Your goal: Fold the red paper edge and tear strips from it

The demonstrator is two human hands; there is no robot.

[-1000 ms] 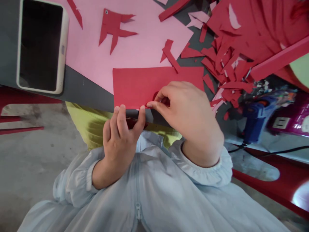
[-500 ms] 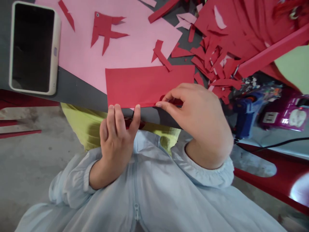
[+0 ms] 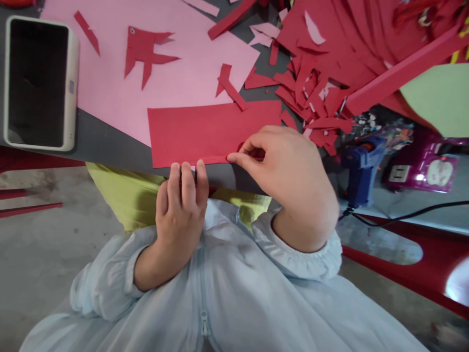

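Note:
A red paper rectangle (image 3: 190,129) lies at the table's near edge, partly over a pink sheet (image 3: 98,98), with a narrow turned-up strip along its near side. My right hand (image 3: 284,168) is closed, thumb and forefinger pinching that near edge right of the middle. Left of it, my left hand (image 3: 183,200) has its fingers stretched out, tips at the same edge and the thumb hidden. A small red paper strip (image 3: 232,90) rests across the rectangle's far edge. Farther back on the pink sheet is a red fish-like cut-out (image 3: 144,51) with an eye mark.
A phone-like device (image 3: 38,83) with a dark screen lies at the left. Red paper scraps (image 3: 311,93) are heaped at the right, before larger red sheets. Beyond my right hand are a blue glue gun (image 3: 361,171), a purple power socket box (image 3: 425,168) and a black cord (image 3: 403,217).
My left hand has slid slightly right along the paper's near edge, its fingers closer together. My right hand keeps its pinch. The whole view has shifted a little, so table items appear farther left.

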